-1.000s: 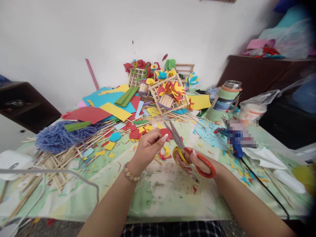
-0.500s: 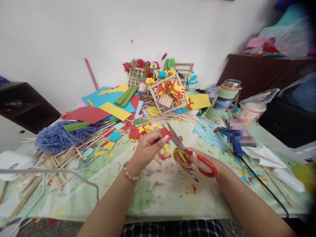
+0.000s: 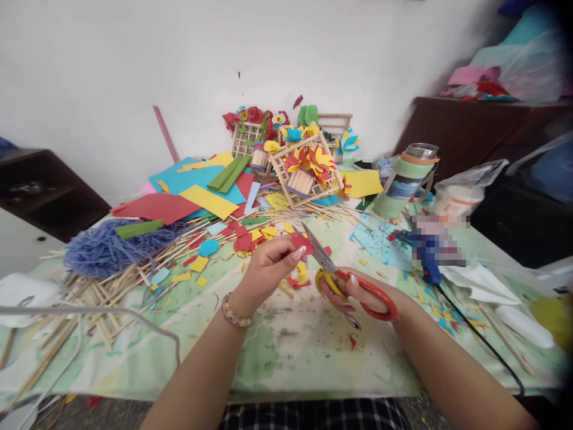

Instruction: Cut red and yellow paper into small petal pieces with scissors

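Note:
My left hand (image 3: 278, 263) pinches a small red paper piece (image 3: 301, 242) between thumb and fingertips. In my right hand (image 3: 347, 292) are scissors (image 3: 367, 292) with one red-orange and one yellow handle loop. Their blades are parted and point up and left, right beside the red piece; whether they touch it I cannot tell. Under the hands lie yellow and red paper scraps (image 3: 301, 276) on the table. Beyond my left hand is a loose group of red cut pieces (image 3: 243, 240) and yellow ones.
Blue yarn (image 3: 120, 248) and thin wooden sticks (image 3: 94, 316) lie at left. Coloured sheets (image 3: 152, 207) and stick frames with paper flowers (image 3: 308, 164) stand at the back. A green flask (image 3: 396, 191), a blue glue gun (image 3: 430, 269) and its black cord are at right.
Almost nothing differs. The scissors' handles have shifted very slightly to the right, while the left hand keeps its hold on the red piece.

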A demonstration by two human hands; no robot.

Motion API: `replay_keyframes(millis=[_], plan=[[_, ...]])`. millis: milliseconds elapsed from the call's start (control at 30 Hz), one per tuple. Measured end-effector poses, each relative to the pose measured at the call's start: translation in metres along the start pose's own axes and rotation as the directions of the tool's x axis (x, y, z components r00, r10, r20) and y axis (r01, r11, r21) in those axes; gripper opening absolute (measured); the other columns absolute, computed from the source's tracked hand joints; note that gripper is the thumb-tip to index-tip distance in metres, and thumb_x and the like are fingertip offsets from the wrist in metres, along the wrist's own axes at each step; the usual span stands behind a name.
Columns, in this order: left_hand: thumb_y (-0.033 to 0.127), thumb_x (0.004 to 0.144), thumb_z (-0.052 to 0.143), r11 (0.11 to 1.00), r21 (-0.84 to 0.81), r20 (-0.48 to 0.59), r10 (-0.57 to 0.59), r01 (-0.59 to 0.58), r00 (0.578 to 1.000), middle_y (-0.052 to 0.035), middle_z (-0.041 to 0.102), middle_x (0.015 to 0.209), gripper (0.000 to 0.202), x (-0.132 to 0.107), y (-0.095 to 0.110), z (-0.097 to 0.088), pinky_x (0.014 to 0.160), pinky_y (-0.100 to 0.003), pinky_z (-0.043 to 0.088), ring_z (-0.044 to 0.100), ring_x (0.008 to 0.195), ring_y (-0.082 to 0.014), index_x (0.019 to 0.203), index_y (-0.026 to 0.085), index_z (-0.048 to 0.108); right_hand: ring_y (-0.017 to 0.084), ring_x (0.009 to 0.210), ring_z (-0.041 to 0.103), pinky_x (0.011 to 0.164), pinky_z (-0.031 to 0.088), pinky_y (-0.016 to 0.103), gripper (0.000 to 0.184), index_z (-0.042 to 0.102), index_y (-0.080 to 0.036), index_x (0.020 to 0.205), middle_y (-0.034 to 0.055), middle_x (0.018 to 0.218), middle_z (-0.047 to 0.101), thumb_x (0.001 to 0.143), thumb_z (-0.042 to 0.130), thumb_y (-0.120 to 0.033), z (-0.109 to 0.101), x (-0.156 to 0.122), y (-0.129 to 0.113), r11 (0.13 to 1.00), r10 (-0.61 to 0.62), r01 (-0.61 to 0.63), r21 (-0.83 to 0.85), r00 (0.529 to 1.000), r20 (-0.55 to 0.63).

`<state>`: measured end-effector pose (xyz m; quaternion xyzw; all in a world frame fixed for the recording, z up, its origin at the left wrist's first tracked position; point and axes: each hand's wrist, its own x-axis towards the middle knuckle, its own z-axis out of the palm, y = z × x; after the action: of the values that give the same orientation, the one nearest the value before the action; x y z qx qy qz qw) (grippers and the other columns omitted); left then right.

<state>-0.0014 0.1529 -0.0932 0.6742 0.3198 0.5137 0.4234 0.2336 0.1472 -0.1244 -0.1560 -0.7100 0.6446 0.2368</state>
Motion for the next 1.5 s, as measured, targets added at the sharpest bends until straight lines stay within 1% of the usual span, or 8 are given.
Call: replay_keyframes(millis=[300, 533, 700, 900, 1100, 1300, 1400, 1500], plan=[[0.061, 0.089, 0.072, 1.0, -0.007, 0.002, 0.002, -0.002, 1.0, 0.0016, 0.051, 0.057, 0.048, 0.001, 0.001, 0.0, 0.051, -0.026, 0.034, 0.045, 0.055, -0.011, 0.07, 0.018, 0.073, 0.008, 0.05, 0.035, 0.046, 0.037, 0.023, 0.065, 0.047, -0.02, 0.087, -0.0066, 0.071, 0.037, 0.093, 0.043, -0.085, 0.001, -0.001, -0.001, 0.999, 0.027, -0.026, 0.042, 1.0, -0.003], [0.061, 0.089, 0.072, 1.0, -0.014, 0.011, 0.004, -0.003, 1.0, 0.001, 0.052, 0.058, 0.047, 0.001, 0.004, -0.001, 0.052, -0.027, 0.035, 0.046, 0.056, -0.0118, 0.069, 0.018, 0.072, 0.006, 0.049, 0.036, 0.046, 0.036, 0.022, 0.068, 0.044, -0.02, 0.079, -0.006, 0.072, 0.039, 0.09, 0.044, -0.088, -0.001, -0.001, -0.006, 0.999, 0.046, -0.047, -0.01, 0.999, -0.028], [0.062, 0.088, 0.072, 1.0, -0.022, 0.031, -0.004, 0.005, 0.999, 0.0003, 0.053, 0.058, 0.049, 0.001, 0.006, -0.002, 0.053, -0.027, 0.035, 0.046, 0.056, -0.012, 0.067, 0.017, 0.071, 0.006, 0.047, 0.035, 0.045, 0.034, 0.021, 0.069, 0.045, -0.02, 0.083, -0.0075, 0.068, 0.04, 0.089, 0.046, -0.088, -0.003, -0.003, -0.007, 0.995, 0.09, -0.091, -0.026, 0.995, -0.049], [0.063, 0.085, 0.074, 0.995, -0.059, 0.052, -0.073, 0.076, 0.996, 0.0, 0.054, 0.059, 0.051, 0.001, 0.01, -0.003, 0.054, -0.028, 0.035, 0.045, 0.056, -0.012, 0.063, 0.017, 0.067, 0.007, 0.048, 0.036, 0.045, 0.035, 0.022, 0.064, 0.046, -0.02, 0.083, -0.007, 0.068, 0.04, 0.092, 0.05, -0.084, -0.008, -0.008, -0.007, 0.996, 0.086, -0.087, -0.032, 0.996, -0.029], [0.06, 0.083, 0.076, 0.983, -0.101, 0.108, -0.14, 0.151, 0.984, 0.0, 0.054, 0.056, 0.05, 0.002, 0.012, -0.006, 0.053, -0.027, 0.036, 0.042, 0.053, -0.011, 0.059, 0.017, 0.063, 0.007, 0.048, 0.037, 0.045, 0.034, 0.022, 0.062, 0.049, -0.02, 0.085, -0.007, 0.067, 0.042, 0.093, 0.053, -0.081, -0.014, -0.013, -0.002, 0.993, 0.102, -0.103, -0.051, 0.994, -0.028], [0.061, 0.081, 0.077, 0.98, -0.113, 0.127, -0.151, 0.166, 0.98, 0.0008, 0.051, 0.056, 0.051, 0.002, 0.011, -0.005, 0.052, -0.027, 0.033, 0.043, 0.053, -0.0109, 0.059, 0.017, 0.061, 0.006, 0.046, 0.034, 0.043, 0.031, 0.021, 0.066, 0.049, -0.02, 0.082, -0.0087, 0.063, 0.039, 0.084, 0.061, -0.085, -0.015, -0.012, 0.0, 0.987, 0.132, -0.142, -0.081, 0.985, -0.114], [0.061, 0.081, 0.075, 0.974, -0.081, 0.153, -0.197, 0.211, 0.968, 0.0017, 0.048, 0.058, 0.052, 0.003, 0.009, -0.005, 0.052, -0.026, 0.032, 0.04, 0.054, -0.0105, 0.059, 0.017, 0.058, 0.006, 0.042, 0.033, 0.041, 0.031, 0.021, 0.067, 0.049, -0.02, 0.079, -0.0092, 0.056, 0.04, 0.085, 0.057, -0.087, -0.013, -0.009, 0.001, 0.985, 0.09, -0.121, -0.126, 0.97, -0.228], [0.056, 0.083, 0.072, 0.956, 0.066, 0.18, -0.294, 0.286, 0.939, 0.0019, 0.049, 0.061, 0.046, 0.006, -0.001, -0.007, 0.056, -0.026, 0.034, 0.042, 0.058, -0.0115, 0.062, 0.018, 0.058, 0.008, 0.04, 0.038, 0.039, 0.032, 0.022, 0.069, 0.05, -0.02, 0.074, -0.0066, 0.053, 0.043, 0.088, 0.05, -0.087, -0.013, -0.004, 0.003, 0.978, 0.007, -0.082, -0.193, 0.931, -0.364]])
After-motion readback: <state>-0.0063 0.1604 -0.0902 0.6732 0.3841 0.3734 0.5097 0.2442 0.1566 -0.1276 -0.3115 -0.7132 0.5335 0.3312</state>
